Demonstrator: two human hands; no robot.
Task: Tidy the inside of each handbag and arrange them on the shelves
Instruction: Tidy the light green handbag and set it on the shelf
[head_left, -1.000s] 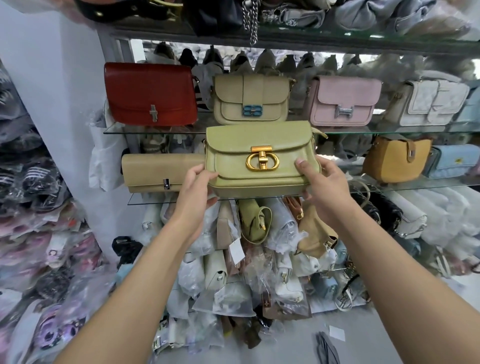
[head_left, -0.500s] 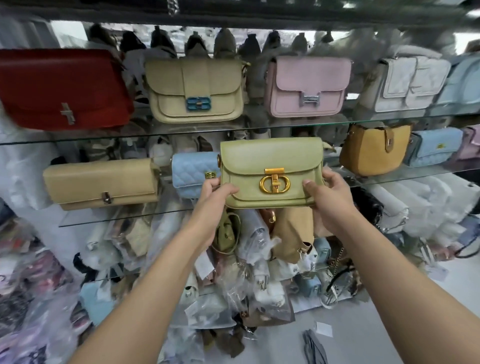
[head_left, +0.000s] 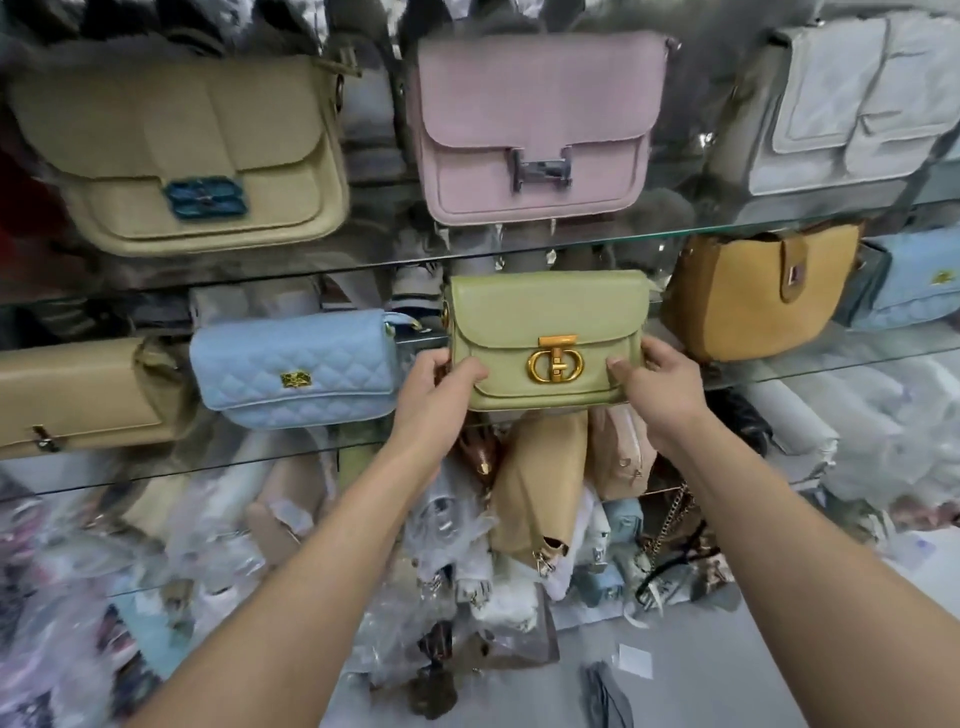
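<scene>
Both hands are on the green bag (head_left: 545, 317). My left hand (head_left: 431, 395) grips its lower left corner, thumb across the front and fingers curled round behind. My right hand (head_left: 660, 384) grips the lower right corner the same way, thumb pressed on the front panel.

The green bag is small and boxy, in smooth olive-green leather with a stitched edge. Its flap is down and covers most of the front. A gold clasp (head_left: 557, 361) sits at the flap's lower middle: a short bar on top and two linked rings below it, with a turn-piece through them. A gold ring for a strap shows at the upper left corner. The bag stands upright and faces me squarely.

It is at the front of the lower shelf (head_left: 831, 364), its base level with the glass edge; I cannot tell whether its weight is on the glass. It sits between the quilted blue bag (head_left: 296, 369) to the left and the mustard bag (head_left: 753, 296) to the right, clear of both. On the upper shelf (head_left: 675, 239), the pink bag (head_left: 535, 130) stands directly above it, with a beige bag (head_left: 176, 156) further left and a white bag (head_left: 857, 104) further right. Plastic-wrapped bags (head_left: 467, 545) are heaped under the lower shelf.
</scene>
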